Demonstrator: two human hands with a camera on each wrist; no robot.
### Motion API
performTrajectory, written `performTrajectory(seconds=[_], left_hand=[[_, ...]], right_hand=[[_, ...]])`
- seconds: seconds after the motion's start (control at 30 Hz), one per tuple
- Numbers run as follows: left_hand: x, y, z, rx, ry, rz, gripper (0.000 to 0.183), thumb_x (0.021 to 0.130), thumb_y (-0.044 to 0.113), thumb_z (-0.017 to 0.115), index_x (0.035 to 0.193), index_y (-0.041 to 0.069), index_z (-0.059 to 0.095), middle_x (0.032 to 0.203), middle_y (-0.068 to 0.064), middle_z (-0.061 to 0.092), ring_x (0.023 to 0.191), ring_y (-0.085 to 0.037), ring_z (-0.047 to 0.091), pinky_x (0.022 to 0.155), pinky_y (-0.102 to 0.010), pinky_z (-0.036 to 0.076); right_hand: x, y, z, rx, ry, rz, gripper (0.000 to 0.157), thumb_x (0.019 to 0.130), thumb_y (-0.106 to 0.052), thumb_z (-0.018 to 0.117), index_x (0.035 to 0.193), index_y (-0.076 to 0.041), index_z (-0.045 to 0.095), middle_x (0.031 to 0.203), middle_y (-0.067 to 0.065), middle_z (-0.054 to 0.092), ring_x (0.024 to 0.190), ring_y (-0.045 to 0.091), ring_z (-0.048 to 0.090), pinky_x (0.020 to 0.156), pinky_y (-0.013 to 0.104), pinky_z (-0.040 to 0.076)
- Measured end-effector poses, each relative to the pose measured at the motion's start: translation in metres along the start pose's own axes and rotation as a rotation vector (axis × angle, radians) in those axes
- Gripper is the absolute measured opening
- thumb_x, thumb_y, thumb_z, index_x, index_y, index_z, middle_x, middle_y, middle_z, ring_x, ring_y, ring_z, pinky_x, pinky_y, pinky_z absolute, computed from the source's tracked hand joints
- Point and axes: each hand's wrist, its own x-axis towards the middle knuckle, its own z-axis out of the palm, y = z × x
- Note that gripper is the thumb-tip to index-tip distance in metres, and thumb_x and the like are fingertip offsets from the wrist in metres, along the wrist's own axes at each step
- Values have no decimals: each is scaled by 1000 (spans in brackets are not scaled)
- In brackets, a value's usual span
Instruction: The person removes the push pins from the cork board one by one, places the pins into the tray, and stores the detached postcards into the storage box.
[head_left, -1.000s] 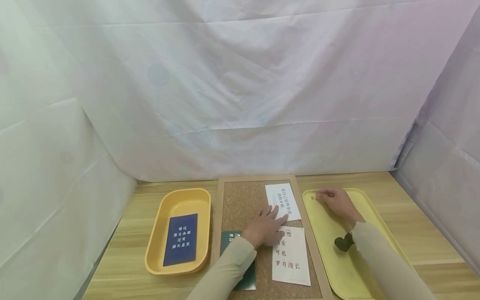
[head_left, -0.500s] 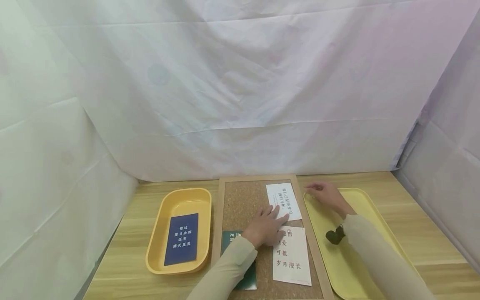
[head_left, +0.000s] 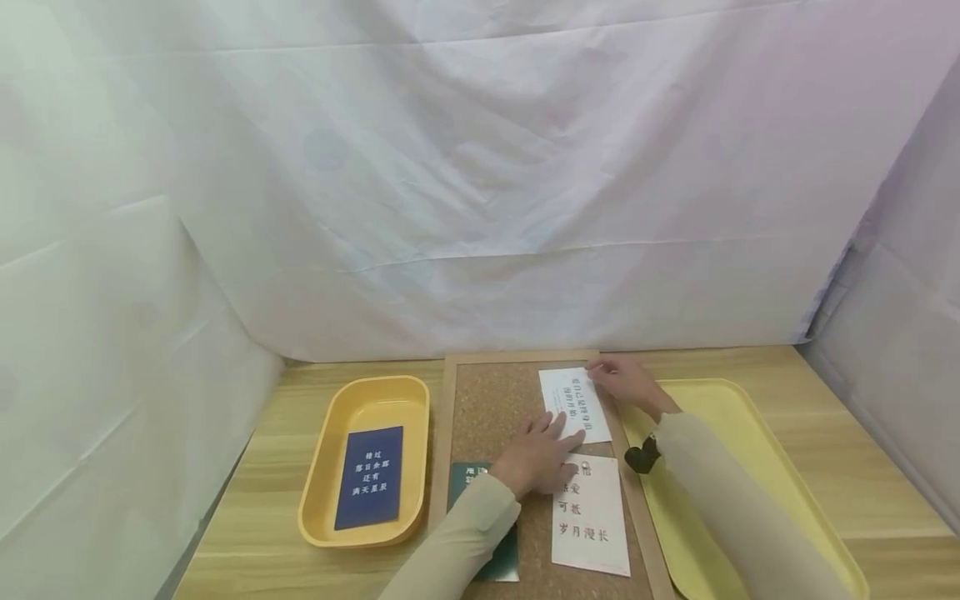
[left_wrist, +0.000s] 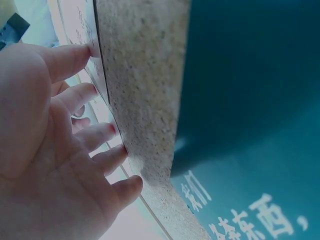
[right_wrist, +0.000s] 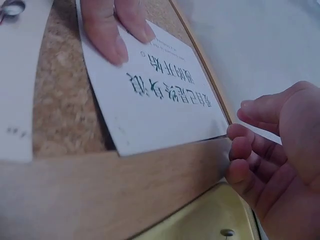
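Where the corkboard reaches one o'clock, one white card lies beneath the fingertips of the outstretched left hand; at its one o'clock corner, the right hand bends its fingers, whether gripping something I cannot tell.

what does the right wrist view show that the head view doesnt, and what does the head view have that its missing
Only the right wrist view shows a small dark item in the yellow tray.

Only the head view shows the orange tray, the blue card in it and the green card.

Both share the white card with green writing, the cork board, the yellow tray, the right hand and the left hand, though only some of the left hand's fingers appear in the right wrist view.
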Motion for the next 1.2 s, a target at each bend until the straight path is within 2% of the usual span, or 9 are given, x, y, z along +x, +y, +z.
performTrajectory(seconds=[0.13,0.23,0.43,0.67,1.2], left_hand=[[0,1,0,5,-2,7,53,101,49,46,152,44,33,164,7,22,152,-16,16,124,-39,16],[-1,2,0,4,-3,13,53,101,49,46,152,44,33,164,7,22,152,-16,17,124,-40,16],[-1,4,1,15,5,19,53,101,49,46,152,44,32,164,6,22,152,-17,17,124,-40,16],[-1,6,2,15,4,10,52,101,49,45,152,45,33,164,8,22,152,-15,17,124,-39,15],[-1,8,1,-15,17,-6,51,100,48,48,150,44,37,163,9,24,152,-15,18,124,-39,16]], right_hand=[[5,2,4,13,-28,53,27,101,-22,55,120,-6,66,101,16,66,71,21,59,61,30,49],[7,4,7,17,-35,63,28,102,-20,54,122,-5,64,99,15,65,65,19,57,57,29,48],[8,4,7,11,-25,68,28,102,-20,52,123,-5,64,94,13,64,64,19,55,56,28,46],[7,3,6,2,0,80,28,102,-18,52,121,-2,65,98,14,65,71,19,55,60,28,45],[10,5,1,35,-43,121,31,101,-17,50,124,-1,62,78,7,60,61,17,54,58,28,46]])
